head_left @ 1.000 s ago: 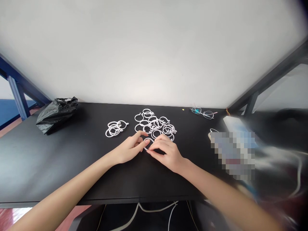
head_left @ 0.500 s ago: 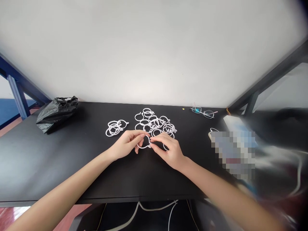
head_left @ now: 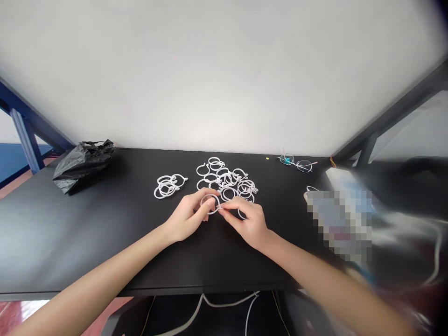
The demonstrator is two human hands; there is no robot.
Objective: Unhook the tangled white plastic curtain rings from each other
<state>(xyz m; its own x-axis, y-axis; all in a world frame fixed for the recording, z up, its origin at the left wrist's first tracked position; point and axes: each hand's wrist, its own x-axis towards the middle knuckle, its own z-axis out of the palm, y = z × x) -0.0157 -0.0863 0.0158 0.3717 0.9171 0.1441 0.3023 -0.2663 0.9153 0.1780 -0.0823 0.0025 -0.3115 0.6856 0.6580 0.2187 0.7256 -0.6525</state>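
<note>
Between my hands, above the black desk, is a white plastic curtain ring (head_left: 212, 213) with a small clasp on its right side. My left hand (head_left: 187, 215) grips its left part, the thumb lying across the loop and the fingers behind. With thumb and fingertips my right hand (head_left: 249, 221) pinches the clasp, which is partly hidden. Just beyond my hands lies a loose pile of similar white rings (head_left: 229, 178), some overlapping. A smaller group of rings (head_left: 166, 188) lies to the left.
A crumpled black plastic bag (head_left: 86, 161) sits on the desk (head_left: 105, 242) at the far left. Eyeglasses (head_left: 296, 163) lie near the wall on the right. Beside my right arm are a blurred-out object (head_left: 339, 226) and a white box-like item (head_left: 345, 184). Cables (head_left: 224, 305) hang below the desk edge.
The ring's ends have come together at the clasp, where a gap showed before. My left thumb has shifted across the loop, and my right fingertips have pinched closer together.
</note>
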